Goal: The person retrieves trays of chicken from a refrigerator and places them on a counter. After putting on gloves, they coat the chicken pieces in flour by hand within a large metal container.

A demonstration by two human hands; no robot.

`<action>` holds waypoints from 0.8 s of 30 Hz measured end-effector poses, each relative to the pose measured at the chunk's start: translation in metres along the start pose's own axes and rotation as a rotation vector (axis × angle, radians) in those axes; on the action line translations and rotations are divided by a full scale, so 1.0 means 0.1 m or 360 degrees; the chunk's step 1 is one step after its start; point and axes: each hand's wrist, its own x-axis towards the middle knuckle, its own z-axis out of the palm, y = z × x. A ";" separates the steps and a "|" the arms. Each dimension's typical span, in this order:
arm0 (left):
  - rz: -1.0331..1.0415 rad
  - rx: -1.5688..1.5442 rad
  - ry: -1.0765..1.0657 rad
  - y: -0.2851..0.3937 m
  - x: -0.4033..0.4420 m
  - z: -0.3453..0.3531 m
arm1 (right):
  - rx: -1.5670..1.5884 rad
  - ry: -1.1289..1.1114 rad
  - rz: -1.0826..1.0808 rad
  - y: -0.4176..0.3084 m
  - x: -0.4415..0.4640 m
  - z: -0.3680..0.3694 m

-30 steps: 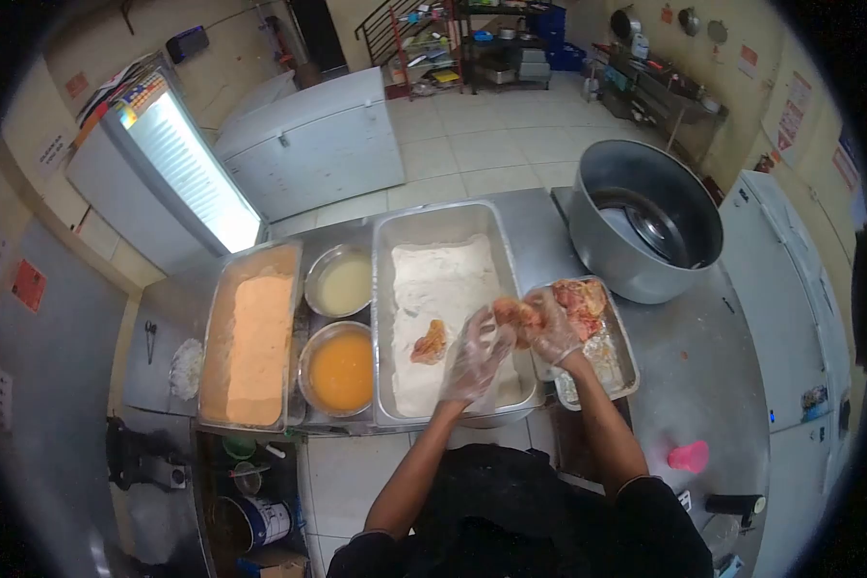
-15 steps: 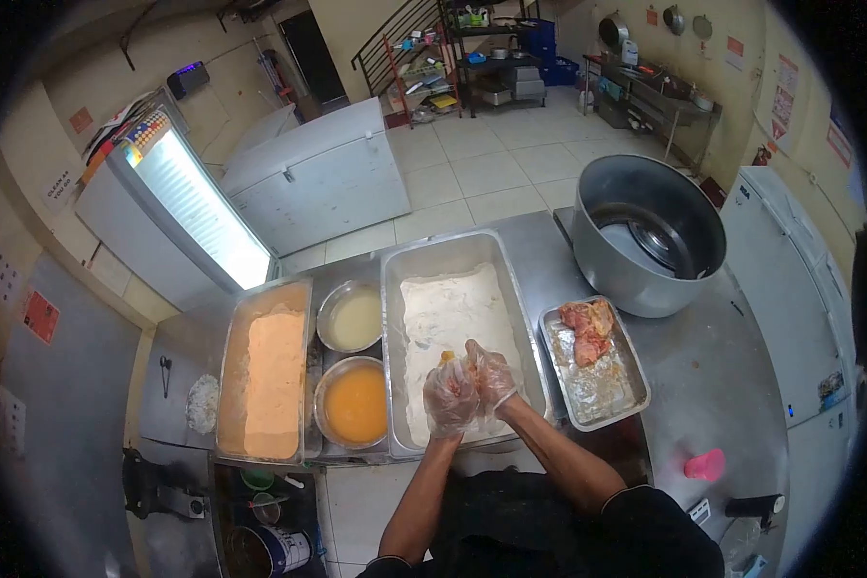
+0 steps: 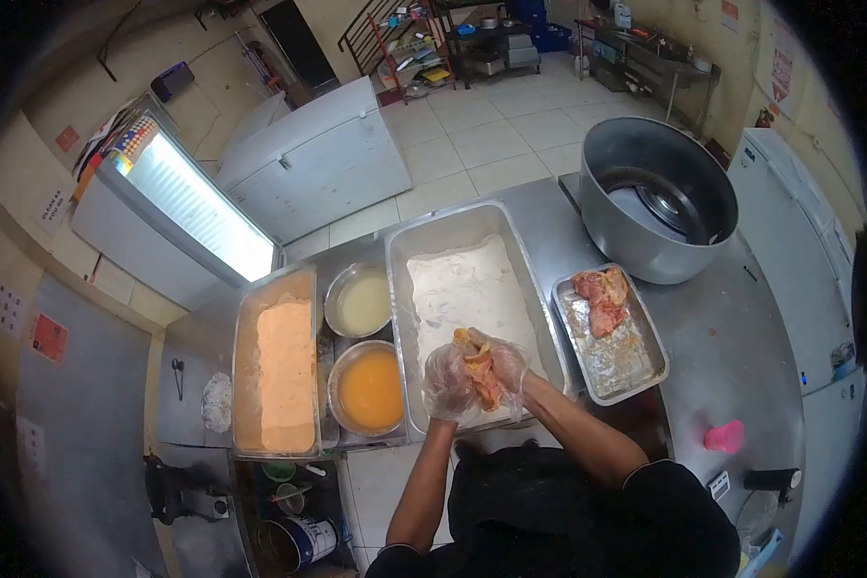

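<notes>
Both my hands wear clear plastic gloves. My left hand [image 3: 450, 382] and my right hand [image 3: 507, 364] are closed around the two sides of a raw chicken piece [image 3: 483, 374], reddish with yellowish skin. They hold it above the near end of a deep steel pan [image 3: 405, 318] with white flour [image 3: 477, 289] in it. More raw chicken [image 3: 603, 301] lies at the far end of a small metal tray [image 3: 636, 380] to the right.
Left of the flour pan stand a bowl of orange liquid [image 3: 371, 388], a bowl of pale liquid [image 3: 361, 302] and a pan of orange powder [image 3: 286, 371]. A large grey pot [image 3: 650, 246] is at the back right. A pink cup [image 3: 724, 436] stands at the right.
My hands have turned and parted slightly, so the chicken piece now shows between them. The camera view has tilted and shifted a little.
</notes>
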 end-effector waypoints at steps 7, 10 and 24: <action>-0.0848 -0.0950 -0.0373 0.26 0.23 -0.29 | -0.0282 0.0319 -0.0315 -0.33 -0.48 0.48; -0.0776 -0.1290 -0.0030 0.54 0.46 -0.46 | -0.0453 0.0387 -0.0564 -0.32 -0.46 0.40; -0.0552 -0.0627 -0.0230 0.57 0.43 -0.61 | -0.2397 0.0508 -0.2178 -0.37 -0.60 0.36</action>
